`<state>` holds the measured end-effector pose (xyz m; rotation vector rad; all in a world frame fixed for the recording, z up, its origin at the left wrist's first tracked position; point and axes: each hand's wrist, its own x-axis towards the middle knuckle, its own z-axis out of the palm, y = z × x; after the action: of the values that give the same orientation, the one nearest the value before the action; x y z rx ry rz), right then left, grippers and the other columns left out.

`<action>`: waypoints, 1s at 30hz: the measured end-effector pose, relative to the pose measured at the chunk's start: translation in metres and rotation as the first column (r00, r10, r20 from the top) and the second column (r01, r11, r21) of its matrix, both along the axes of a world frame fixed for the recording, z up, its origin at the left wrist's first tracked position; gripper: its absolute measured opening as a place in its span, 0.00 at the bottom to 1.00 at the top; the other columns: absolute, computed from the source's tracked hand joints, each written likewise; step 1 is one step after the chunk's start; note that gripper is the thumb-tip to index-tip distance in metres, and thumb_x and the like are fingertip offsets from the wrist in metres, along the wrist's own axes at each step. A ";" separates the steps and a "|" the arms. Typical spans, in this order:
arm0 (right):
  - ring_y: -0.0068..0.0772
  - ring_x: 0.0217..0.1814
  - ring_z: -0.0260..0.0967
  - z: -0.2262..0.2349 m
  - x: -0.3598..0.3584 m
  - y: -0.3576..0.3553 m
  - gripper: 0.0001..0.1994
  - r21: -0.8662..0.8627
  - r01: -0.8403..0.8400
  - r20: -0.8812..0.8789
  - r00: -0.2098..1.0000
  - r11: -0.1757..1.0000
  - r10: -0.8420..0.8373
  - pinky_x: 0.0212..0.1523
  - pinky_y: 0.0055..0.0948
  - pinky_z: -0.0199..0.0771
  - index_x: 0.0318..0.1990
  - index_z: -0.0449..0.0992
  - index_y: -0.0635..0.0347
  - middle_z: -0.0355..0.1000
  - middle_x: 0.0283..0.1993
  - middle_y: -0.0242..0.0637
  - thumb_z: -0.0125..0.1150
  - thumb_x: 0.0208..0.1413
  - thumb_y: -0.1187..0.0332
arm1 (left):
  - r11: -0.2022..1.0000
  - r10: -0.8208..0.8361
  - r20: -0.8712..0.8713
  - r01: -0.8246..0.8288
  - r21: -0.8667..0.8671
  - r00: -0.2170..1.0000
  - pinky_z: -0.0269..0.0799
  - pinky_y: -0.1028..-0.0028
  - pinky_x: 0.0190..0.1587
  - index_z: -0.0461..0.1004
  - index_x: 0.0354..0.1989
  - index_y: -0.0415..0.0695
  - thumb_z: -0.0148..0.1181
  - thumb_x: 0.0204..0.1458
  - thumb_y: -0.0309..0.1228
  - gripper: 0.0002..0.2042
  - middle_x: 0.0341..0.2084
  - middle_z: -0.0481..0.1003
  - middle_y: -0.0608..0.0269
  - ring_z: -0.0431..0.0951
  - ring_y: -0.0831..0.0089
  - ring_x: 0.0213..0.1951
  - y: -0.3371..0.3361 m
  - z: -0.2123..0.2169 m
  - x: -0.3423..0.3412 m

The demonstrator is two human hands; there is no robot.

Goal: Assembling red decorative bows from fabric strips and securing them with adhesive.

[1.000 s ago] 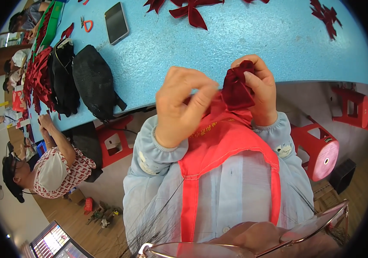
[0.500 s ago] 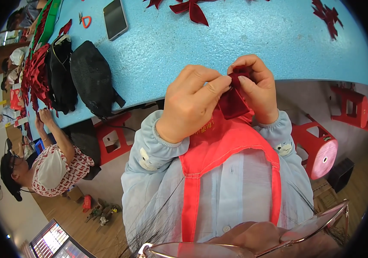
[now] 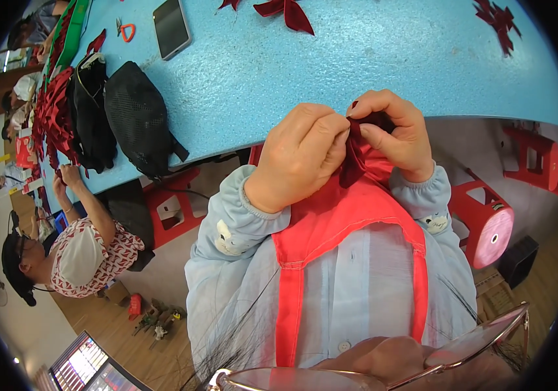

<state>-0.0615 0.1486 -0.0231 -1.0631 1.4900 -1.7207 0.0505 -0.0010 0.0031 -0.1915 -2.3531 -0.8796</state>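
Observation:
A dark red velvet ribbon (image 3: 353,156) is pinched between my two hands, just off the table's near edge and above my red apron. My left hand (image 3: 301,153) is closed, its thumb and fingertips pressed on the ribbon's left side. With thumb and forefinger my right hand (image 3: 397,130) grips the other side, where the ribbon bends into a loop. One tail hangs down below the fingers. The part inside the left fingers is hidden. Farther off on the blue table (image 3: 240,78) lies a finished-looking dark red velvet bow (image 3: 286,13).
A phone (image 3: 172,29), orange-handled scissors (image 3: 128,31) and black bags (image 3: 137,117) lie on the table's left, beside heaped red ribbons (image 3: 56,117). Another bow (image 3: 498,26) is far right. A co-worker (image 3: 83,251) sits left. Red stools (image 3: 484,225) stand at right.
Both hands have come slightly lower, the right one also a little rightward. The ribbon's broad flat loop has turned and narrowed into a folded, hanging tail between the fingers.

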 end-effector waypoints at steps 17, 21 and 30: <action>0.21 0.34 0.59 -0.007 0.008 -0.008 0.03 -0.185 0.042 0.148 0.989 0.982 -0.015 0.36 0.20 0.60 0.33 0.66 0.62 0.64 0.33 0.37 0.51 0.51 0.75 | 0.985 -0.017 -0.081 0.003 -0.172 0.997 0.70 0.73 0.26 0.71 0.37 0.34 0.59 0.33 0.17 0.17 0.29 0.71 0.56 0.73 0.65 0.27 0.000 -0.003 0.004; 0.22 0.34 0.59 -0.004 0.007 -0.004 0.04 -0.105 0.063 0.038 0.998 0.992 -0.059 0.36 0.20 0.61 0.33 0.66 0.62 0.65 0.33 0.37 0.51 0.50 0.78 | 0.980 -0.061 -0.072 0.046 -0.194 0.995 0.70 0.73 0.25 0.70 0.37 0.33 0.58 0.31 0.18 0.18 0.29 0.70 0.56 0.72 0.65 0.27 -0.004 -0.003 0.005; 0.23 0.32 0.60 -0.005 0.011 -0.004 0.06 -0.157 0.189 0.103 0.979 0.969 -0.174 0.35 0.20 0.61 0.33 0.67 0.63 0.65 0.32 0.38 0.54 0.47 0.81 | 0.984 -0.076 0.072 0.087 -0.156 0.994 0.69 0.72 0.26 0.70 0.34 0.34 0.57 0.29 0.16 0.17 0.30 0.69 0.55 0.72 0.63 0.28 -0.004 0.005 0.005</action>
<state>-0.0508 0.1448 -0.0284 -0.9427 1.4458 -2.0236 0.0559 -0.0048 0.0081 -0.3305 -2.4939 -0.7463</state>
